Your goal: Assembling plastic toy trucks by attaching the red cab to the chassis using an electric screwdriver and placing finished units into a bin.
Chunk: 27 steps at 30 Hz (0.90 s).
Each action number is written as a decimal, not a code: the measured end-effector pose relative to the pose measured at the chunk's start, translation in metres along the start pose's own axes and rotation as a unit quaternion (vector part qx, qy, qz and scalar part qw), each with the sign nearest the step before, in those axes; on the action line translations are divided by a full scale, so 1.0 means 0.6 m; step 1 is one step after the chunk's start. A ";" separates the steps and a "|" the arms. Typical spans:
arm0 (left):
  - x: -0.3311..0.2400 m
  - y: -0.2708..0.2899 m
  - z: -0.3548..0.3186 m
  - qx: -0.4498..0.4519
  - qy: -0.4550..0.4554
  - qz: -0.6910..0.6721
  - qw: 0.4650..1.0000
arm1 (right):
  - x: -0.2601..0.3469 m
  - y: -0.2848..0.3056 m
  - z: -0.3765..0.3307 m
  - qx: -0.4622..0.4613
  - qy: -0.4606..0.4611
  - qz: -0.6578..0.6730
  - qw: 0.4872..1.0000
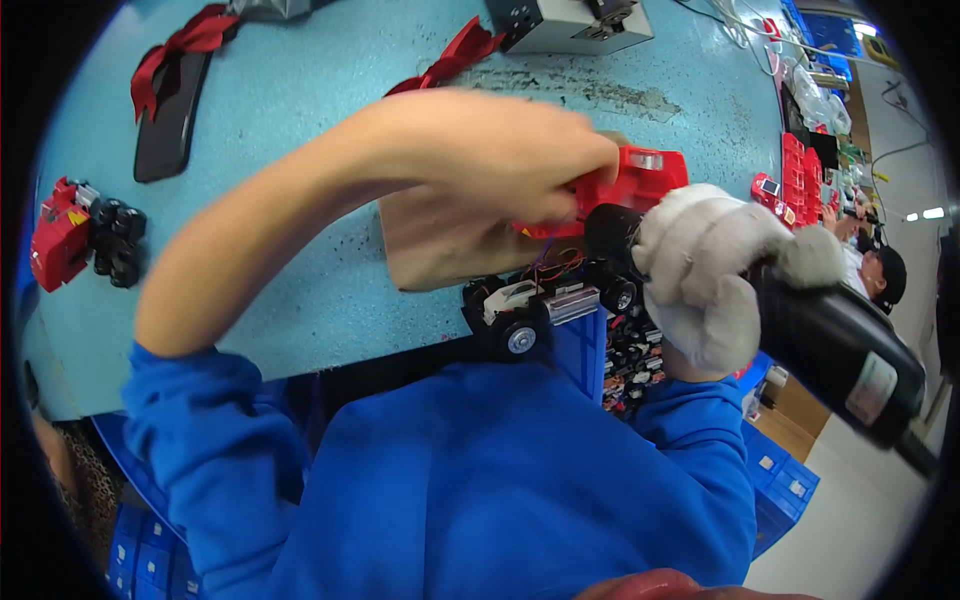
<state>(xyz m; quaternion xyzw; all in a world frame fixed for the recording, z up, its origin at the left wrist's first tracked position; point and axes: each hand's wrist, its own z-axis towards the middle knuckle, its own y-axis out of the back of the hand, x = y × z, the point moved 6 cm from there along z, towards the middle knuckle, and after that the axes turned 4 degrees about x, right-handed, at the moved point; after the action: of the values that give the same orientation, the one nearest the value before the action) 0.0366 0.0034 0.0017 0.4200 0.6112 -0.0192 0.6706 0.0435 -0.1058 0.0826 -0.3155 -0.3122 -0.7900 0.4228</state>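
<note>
Beyond the wired toy-truck chassis (520, 302) at the near edge of the surface (330, 300), the red cab (648, 182) was gripped by the left hand (510, 150) and a black power screwdriver (825, 325) by the gloved right hand (708, 270), screw-driving seemingly being underway, steady alignment probably needed next.

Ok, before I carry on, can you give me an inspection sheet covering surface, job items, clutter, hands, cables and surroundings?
Surface: speckled light-blue tabletop, with a worn patch toward the far side.
Job items: red plastic truck-cab shell; wheeled black, white and silver toy chassis at the near edge; black cylindrical power tool.
Clutter: black rectangular smartphone under a red fabric ribbon; boxy grey metal unit.
Hands: bare left hand on the shell; white-gloved right hand gripping the tool.
Cables: thin coloured wires above the chassis.
Surroundings: blue plastic bins; person in black cap at right.
</note>
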 end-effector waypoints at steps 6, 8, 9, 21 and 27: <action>0.038 -0.071 -0.059 -0.258 -0.082 -0.095 0.958 | 0.026 0.078 0.054 -0.073 -0.058 0.098 0.991; 0.042 -0.082 -0.054 -0.282 -0.067 -0.113 0.951 | 0.011 0.136 0.098 -0.040 -0.061 0.114 0.991; 0.040 -0.081 -0.055 -0.301 -0.059 -0.101 0.947 | -0.003 0.159 0.119 -0.048 -0.055 0.128 0.989; 0.037 -0.077 -0.032 -0.360 -0.053 -0.022 0.931 | -0.194 0.231 0.206 -0.218 -0.146 0.048 0.964; 0.046 -0.078 -0.044 -0.382 -0.041 -0.008 0.923 | -0.128 0.166 0.097 -0.349 -0.058 -0.199 0.914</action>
<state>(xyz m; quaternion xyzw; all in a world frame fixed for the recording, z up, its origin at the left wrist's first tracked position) -0.0030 0.0019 -0.0442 0.1262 0.5477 0.1931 0.8042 0.1773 -0.0696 0.0818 -0.4193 -0.0971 -0.8969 0.1013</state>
